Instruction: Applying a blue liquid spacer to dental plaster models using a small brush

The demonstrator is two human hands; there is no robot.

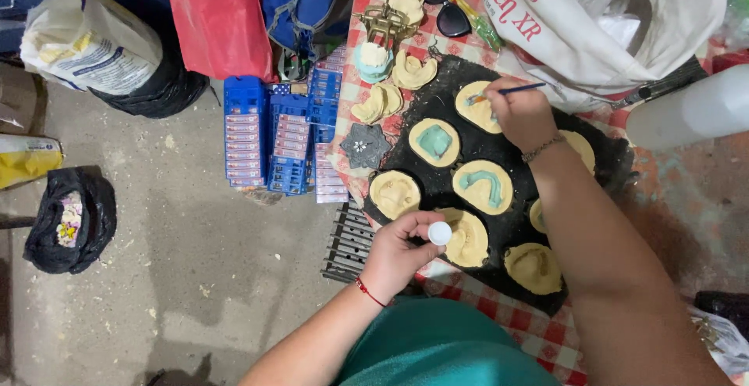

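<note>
My right hand grips a thin blue paintbrush whose tip touches a pale round clay mould at the far side of a black mat. Two other round moulds carry teal paint, one and another. Several unpainted tan moulds lie around them on the mat. My left hand hovers at the mat's near left edge, closed around a small white round cap or bottle. A red string bracelet circles that wrist.
A red-checked tablecloth covers the table. Loose clay pieces, a grey star mould, sunglasses and a white cloth bag lie at the back. Blue crates and bags stand on the concrete floor at left.
</note>
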